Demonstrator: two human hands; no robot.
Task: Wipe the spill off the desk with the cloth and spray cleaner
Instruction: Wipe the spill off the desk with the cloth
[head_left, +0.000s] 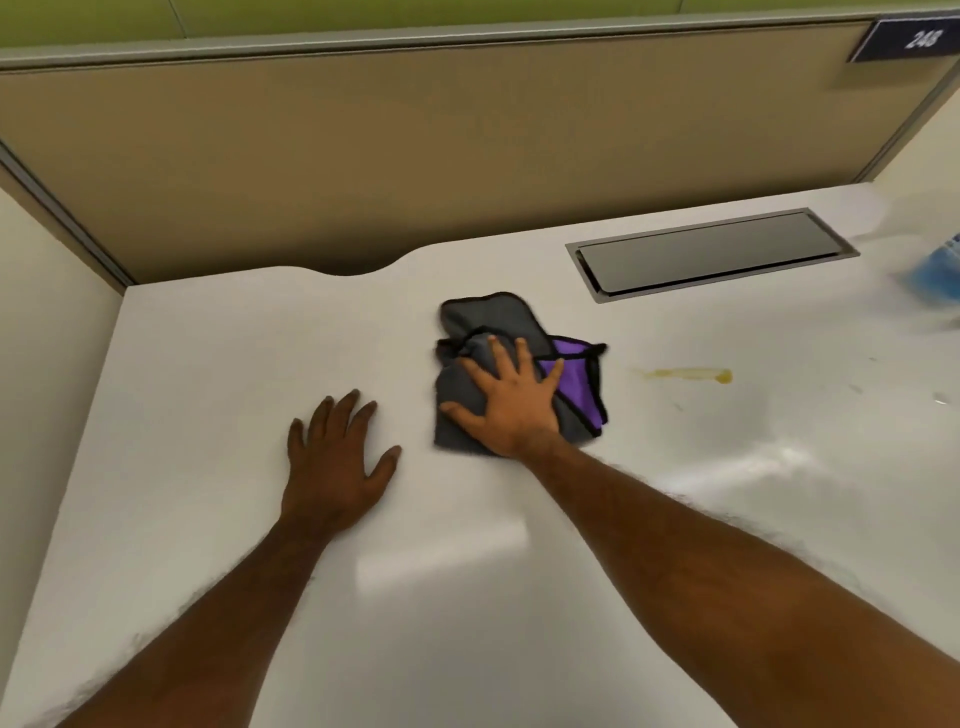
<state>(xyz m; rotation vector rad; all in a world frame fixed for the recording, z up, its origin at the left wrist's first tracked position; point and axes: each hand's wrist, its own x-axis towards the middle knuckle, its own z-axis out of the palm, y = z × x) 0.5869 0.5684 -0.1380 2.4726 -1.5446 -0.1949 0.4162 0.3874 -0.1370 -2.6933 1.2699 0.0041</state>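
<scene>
The left forearm (208, 623) and right forearm (701, 571) reach across the white counter (208, 389). The left hand (335, 467) lies flat on the bare counter, fingers (345, 410) straight and spread, holding nothing. The right hand (511, 410) presses flat on the crumpled grey and purple cloth (498, 322), fingers (501, 353) straight and spread, not curled round it. The cloth extends beyond these fingertips and to their right. The yellow spill (685, 374) lies right of the right fingers, apart from the cloth. A blurred blue bottle (935, 270) stands far right of the fingers at the frame edge. A metal hatch (711, 254) sits beyond the fingers, ahead and right, near the partition (415, 156).
</scene>
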